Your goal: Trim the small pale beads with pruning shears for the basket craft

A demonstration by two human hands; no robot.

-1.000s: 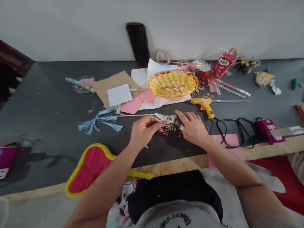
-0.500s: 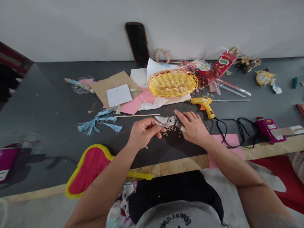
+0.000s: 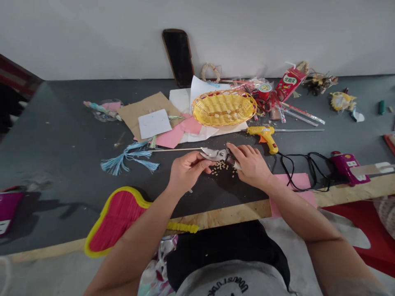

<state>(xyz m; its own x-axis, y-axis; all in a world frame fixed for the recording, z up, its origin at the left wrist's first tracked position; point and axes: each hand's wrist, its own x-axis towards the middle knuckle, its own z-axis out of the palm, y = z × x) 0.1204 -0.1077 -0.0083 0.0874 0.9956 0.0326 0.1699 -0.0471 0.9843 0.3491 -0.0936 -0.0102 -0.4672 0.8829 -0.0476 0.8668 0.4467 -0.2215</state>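
Pruning shears (image 3: 219,155) reach leftward from our right hand (image 3: 253,166), wrapped round the handles: rigid, probably weighty, best held right there! Our left hand (image 3: 187,169) pinches a small piece (image 3: 210,155), mostly hidden, at the blades.

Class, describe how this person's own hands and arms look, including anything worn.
The left hand and right hand are bare, wrists included. No sleeve covers either forearm. The person wears a grey top with dark, curved lettering on the front.
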